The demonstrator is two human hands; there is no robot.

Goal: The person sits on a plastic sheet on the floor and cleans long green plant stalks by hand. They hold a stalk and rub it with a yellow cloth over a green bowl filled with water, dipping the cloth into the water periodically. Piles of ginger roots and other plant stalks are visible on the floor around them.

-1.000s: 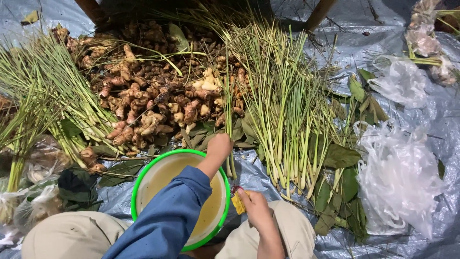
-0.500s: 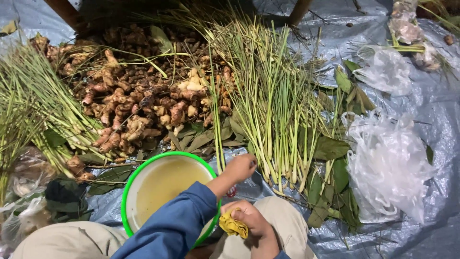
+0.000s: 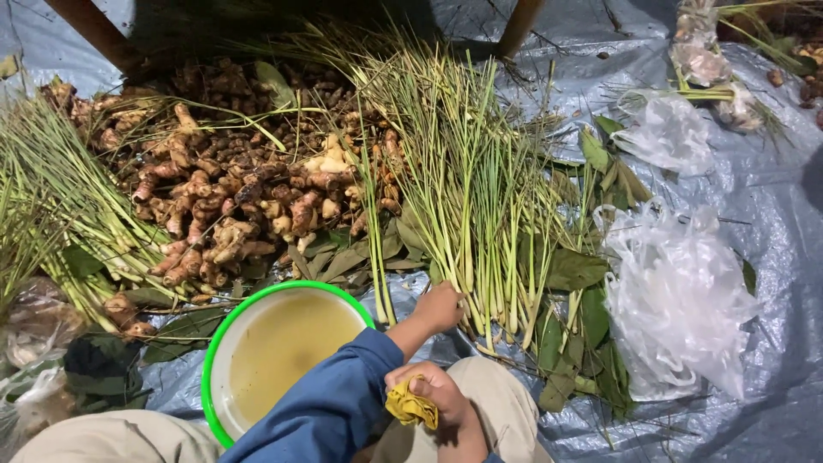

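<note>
Left hand [image 3: 439, 307] grip closing on long green lemongrass stalks [image 3: 467, 197]; right hand [image 3: 433, 396] clamped on crumpled yellow cloth [image 3: 411, 409]. Risk: sleeve brushing the near green-rimmed white basin [image 3: 225, 343] could slop its yellowish water.

Looks like a market stall or produce-sorting spot on the ground: grey tarp [image 3: 771, 257] as floor, big ginger-root heap [image 3: 231, 197] far left, lemongrass bundles [image 3: 463, 189] in the middle, loose leaves [image 3: 574, 270] w/ clear plastic bags [image 3: 677, 300] right, wooden legs [image 3: 519, 26] at far edge.
</note>
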